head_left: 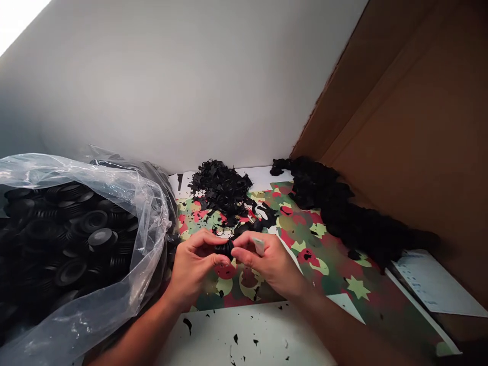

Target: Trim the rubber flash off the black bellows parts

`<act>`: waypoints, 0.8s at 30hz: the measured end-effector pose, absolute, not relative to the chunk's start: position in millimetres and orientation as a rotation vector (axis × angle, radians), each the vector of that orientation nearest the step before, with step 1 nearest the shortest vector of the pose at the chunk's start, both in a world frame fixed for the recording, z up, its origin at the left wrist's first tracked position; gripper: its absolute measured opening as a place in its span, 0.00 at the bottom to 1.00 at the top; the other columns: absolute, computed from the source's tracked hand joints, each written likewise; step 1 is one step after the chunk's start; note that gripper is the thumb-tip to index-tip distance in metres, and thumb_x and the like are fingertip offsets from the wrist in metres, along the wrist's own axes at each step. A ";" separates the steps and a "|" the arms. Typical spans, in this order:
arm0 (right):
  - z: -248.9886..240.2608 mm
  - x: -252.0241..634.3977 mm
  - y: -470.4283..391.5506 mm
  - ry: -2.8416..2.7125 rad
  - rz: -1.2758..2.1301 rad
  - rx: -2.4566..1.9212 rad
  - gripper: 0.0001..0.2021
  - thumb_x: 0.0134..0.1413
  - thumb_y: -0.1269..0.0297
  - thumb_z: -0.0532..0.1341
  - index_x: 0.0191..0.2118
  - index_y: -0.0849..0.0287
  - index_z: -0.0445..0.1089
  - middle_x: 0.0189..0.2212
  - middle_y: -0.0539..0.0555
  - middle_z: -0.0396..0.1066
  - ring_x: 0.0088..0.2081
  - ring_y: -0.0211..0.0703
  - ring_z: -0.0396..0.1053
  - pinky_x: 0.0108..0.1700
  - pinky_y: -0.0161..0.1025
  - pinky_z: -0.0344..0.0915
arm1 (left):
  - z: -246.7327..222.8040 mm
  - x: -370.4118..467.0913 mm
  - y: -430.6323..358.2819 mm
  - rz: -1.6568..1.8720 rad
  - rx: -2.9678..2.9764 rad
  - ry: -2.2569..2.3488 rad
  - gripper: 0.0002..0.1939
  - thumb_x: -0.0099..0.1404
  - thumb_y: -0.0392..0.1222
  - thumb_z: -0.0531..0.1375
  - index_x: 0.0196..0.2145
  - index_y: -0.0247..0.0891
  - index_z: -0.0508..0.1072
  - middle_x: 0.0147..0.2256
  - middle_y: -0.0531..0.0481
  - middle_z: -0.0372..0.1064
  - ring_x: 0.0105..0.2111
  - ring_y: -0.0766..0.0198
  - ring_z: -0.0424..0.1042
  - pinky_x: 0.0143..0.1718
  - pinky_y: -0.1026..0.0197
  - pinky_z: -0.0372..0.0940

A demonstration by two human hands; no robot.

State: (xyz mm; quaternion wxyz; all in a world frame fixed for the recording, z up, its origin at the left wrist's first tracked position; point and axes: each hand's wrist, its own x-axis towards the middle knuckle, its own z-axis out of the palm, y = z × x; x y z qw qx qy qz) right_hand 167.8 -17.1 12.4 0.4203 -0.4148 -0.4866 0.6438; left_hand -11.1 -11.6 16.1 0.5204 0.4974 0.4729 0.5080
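A small black ribbed rubber part [224, 249] is held in front of me, low over the patterned sheet. My left hand [193, 262] is closed around it, thumb below and fingers above. At its right end, the thumb and index finger of my right hand [269, 259] pinch its edge. Something pale and flat [258, 246] shows at the fingers of the right hand; I cannot tell whether it is a wrap or a held piece. A heap of thin black scraps [221, 185] lies just beyond both hands.
To the left, a clear plastic bag [152, 239] holds many similar black ribbed parts [70, 272]. Dark pieces [335, 208] are piled along the cardboard wall [412, 132] at right. Black bits dot the camouflage sheet [297, 231] and white surface [213, 338]. A printed paper [438, 282] lies right.
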 end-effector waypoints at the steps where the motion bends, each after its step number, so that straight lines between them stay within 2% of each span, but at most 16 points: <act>1: 12.7 167.7 -17.9 -1.187 1.637 -1.046 0.21 0.47 0.42 0.70 0.31 0.58 0.73 0.20 0.45 0.64 0.18 0.32 0.57 0.18 0.32 0.58 | 15.0 -10.7 -11.4 1.219 1.180 1.117 0.16 0.41 0.44 0.78 0.28 0.38 0.84 0.27 0.48 0.75 0.29 0.61 0.72 0.30 0.62 0.69; 6: 15.5 169.9 -17.0 -1.116 1.675 -0.982 0.17 0.48 0.48 0.70 0.28 0.59 0.75 0.22 0.48 0.69 0.22 0.35 0.64 0.21 0.31 0.60 | 12.5 -5.2 -12.3 1.245 1.024 0.961 0.20 0.41 0.52 0.79 0.29 0.39 0.83 0.27 0.49 0.74 0.28 0.62 0.73 0.28 0.63 0.68; 14: 17.7 169.2 -19.5 -0.970 1.810 -0.930 0.18 0.45 0.48 0.73 0.28 0.59 0.75 0.20 0.48 0.69 0.19 0.34 0.63 0.22 0.33 0.62 | 13.2 -2.4 -16.9 1.223 0.975 0.963 0.21 0.40 0.52 0.79 0.29 0.39 0.82 0.26 0.50 0.74 0.24 0.63 0.72 0.25 0.62 0.69; 18: 16.8 168.7 -20.3 -0.992 1.777 -0.921 0.17 0.47 0.48 0.72 0.29 0.58 0.75 0.19 0.47 0.68 0.19 0.35 0.64 0.23 0.35 0.63 | 12.6 -4.5 -16.5 1.218 0.950 0.983 0.21 0.39 0.50 0.79 0.30 0.38 0.82 0.29 0.49 0.75 0.27 0.62 0.73 0.27 0.62 0.69; 21: 14.6 170.7 -16.5 -1.031 1.635 -0.953 0.20 0.50 0.44 0.69 0.28 0.58 0.75 0.18 0.48 0.67 0.21 0.36 0.64 0.24 0.35 0.63 | 15.3 -6.9 -14.6 1.199 0.830 0.910 0.21 0.44 0.50 0.78 0.34 0.38 0.83 0.31 0.48 0.77 0.27 0.64 0.73 0.28 0.63 0.69; 24: 10.6 174.3 -10.1 -0.988 1.446 -1.028 0.26 0.53 0.38 0.65 0.22 0.58 0.71 0.15 0.48 0.62 0.20 0.35 0.60 0.22 0.34 0.58 | 19.3 -9.9 -13.4 1.173 0.682 0.831 0.21 0.51 0.51 0.76 0.40 0.37 0.83 0.33 0.46 0.78 0.26 0.66 0.74 0.29 0.65 0.70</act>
